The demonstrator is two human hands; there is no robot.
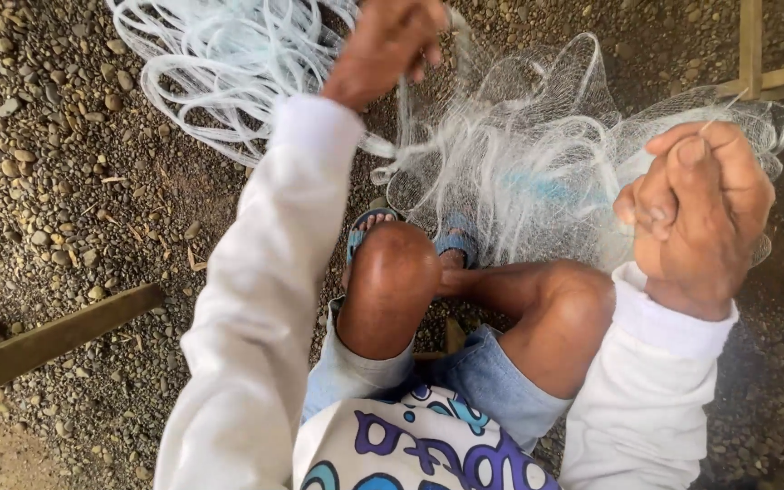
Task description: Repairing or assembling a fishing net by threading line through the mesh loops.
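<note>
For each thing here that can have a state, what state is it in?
Left hand: raised, fingers closed on pale net strands.
Right hand: fist closed, pinching a thin strand of mesh.
Fine white translucent fishing net: bunched, stretched between both hands.
Coiled bundle of white line: heaped loosely on the gravel.
Blue sandals: worn, partly under the net.

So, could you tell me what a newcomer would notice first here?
A pale fishing net spreads over the gravel in front of the seated person's knees. The left hand grips a bunch of net at the top, and the right hand pinches a thin strand at the right.
</note>
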